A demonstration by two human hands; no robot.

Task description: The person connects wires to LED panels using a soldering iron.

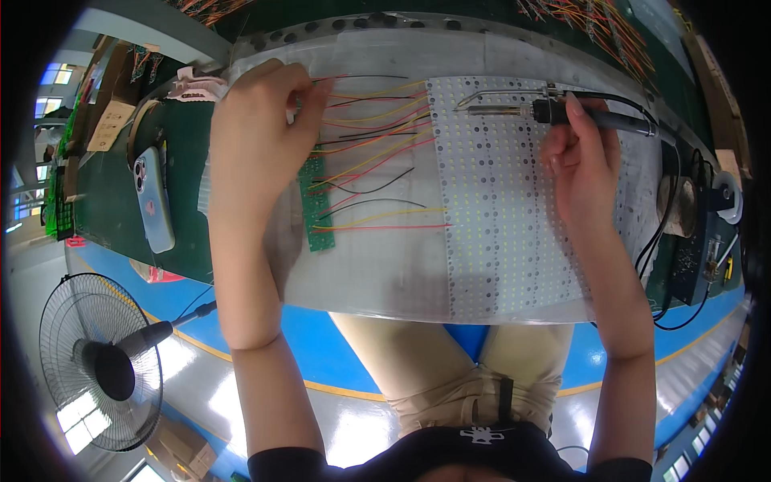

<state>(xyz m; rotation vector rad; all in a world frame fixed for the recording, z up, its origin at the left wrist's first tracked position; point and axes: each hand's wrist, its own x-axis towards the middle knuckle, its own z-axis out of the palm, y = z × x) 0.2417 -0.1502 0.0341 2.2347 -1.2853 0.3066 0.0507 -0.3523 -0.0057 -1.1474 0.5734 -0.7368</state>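
Observation:
My right hand (590,153) is wrapped round the black handle of a soldering iron (554,111), its tip pointing left over a white panel (514,265) dotted with rows of small yellowish squares. A thin metal tube (490,92) runs along the iron above the tip. My left hand (269,128) is closed in a pinch at the far end of a green circuit board (319,217), on a thin wire (341,76). Red, yellow and black wires (377,186) stretch from the board toward the panel; some black ones end short of it. My left hand hides the board's far end.
A phone (152,201) lies left on the green table (104,189), near a crumpled pink cloth (197,84). Bundles of wires (590,32) lie at the back. At right stand a dark box (695,249) with cables and a white spool (728,197). A fan (100,361) stands at lower left.

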